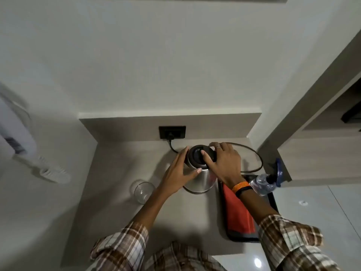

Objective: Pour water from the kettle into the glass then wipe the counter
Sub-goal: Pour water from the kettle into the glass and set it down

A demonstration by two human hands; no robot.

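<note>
Head view: kettle (203, 178) apparently upright, axis vertical

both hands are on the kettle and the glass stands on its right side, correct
No: the head view shows the glass to the left of the kettle, not the right. The left hand and right hand are both on the kettle, as you say.

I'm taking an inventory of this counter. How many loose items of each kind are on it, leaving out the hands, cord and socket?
Steel kettle with black lid: 1
Clear drinking glass: 1
Black rectangular tray: 1
Red folded cloth: 1
Clear plastic bottle: 1
Total: 5
</note>
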